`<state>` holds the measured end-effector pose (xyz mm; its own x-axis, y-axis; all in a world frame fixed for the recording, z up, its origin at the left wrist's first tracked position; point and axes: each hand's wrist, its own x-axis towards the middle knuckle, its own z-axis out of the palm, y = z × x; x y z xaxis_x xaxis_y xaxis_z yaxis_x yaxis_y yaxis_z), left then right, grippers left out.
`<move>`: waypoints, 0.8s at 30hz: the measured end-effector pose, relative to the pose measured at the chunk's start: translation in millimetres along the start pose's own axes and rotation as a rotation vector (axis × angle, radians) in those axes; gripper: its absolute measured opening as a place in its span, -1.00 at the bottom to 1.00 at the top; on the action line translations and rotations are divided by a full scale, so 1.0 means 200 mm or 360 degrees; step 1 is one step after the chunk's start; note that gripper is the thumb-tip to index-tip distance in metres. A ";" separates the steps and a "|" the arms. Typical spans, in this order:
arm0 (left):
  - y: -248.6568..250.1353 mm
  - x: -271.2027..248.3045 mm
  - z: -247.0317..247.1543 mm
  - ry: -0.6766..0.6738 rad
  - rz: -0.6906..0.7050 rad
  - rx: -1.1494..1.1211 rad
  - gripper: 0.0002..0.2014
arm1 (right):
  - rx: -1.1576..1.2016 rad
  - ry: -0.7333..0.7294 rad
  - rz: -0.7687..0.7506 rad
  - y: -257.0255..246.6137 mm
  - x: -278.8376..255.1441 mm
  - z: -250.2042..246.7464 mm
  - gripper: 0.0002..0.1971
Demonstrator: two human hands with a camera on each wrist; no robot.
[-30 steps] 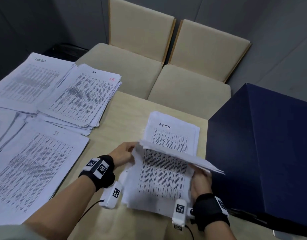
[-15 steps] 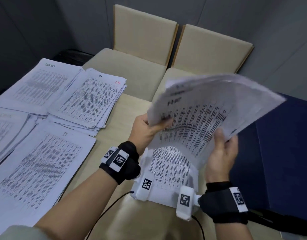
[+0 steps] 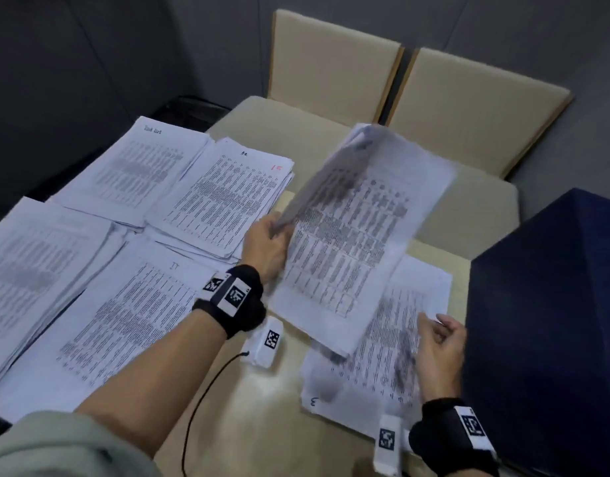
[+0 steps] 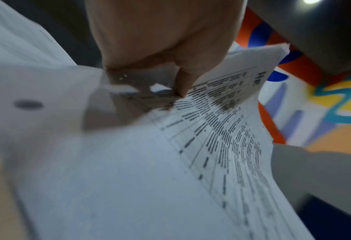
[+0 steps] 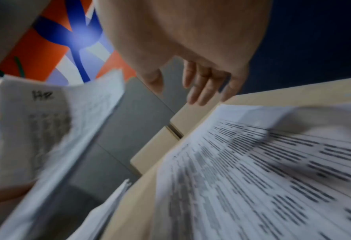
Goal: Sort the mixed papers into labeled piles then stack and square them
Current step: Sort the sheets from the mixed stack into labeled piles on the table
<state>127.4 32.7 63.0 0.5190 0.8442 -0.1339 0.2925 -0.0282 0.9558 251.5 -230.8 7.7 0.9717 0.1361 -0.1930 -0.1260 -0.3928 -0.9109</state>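
HR sheaf [image 3: 358,232] in left hand [image 3: 265,249] (right hand [image 3: 437,352] loose, empty)

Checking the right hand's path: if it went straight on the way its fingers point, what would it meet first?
Probably the far end of the paper pile under the right hand, then bare table; depth is unclear.

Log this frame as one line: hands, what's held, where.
left hand grips HR-headed sheets raised over table | right hand loose, holds nothing, above pile by blue box
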 end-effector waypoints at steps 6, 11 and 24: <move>-0.19 0.45 -0.53 0.0336 -0.0335 0.0417 -0.90 | -0.0789 -0.0041 0.0315 0.22 0.02 0.02 -0.53; -0.31 0.80 -0.75 0.0233 -0.0505 0.1031 -0.80 | -0.0979 0.0070 0.0427 0.21 0.03 0.04 -0.32; -0.38 0.92 -0.51 0.0451 -0.0514 0.1475 -0.49 | -0.0747 0.0227 0.0050 0.43 0.09 -0.12 -0.37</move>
<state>119.5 245.0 -7.3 0.1313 0.9770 -0.1678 0.9537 -0.0783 0.2906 262.3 -283.5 -64.8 0.9906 0.0046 -0.1364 -0.0841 -0.7666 -0.6366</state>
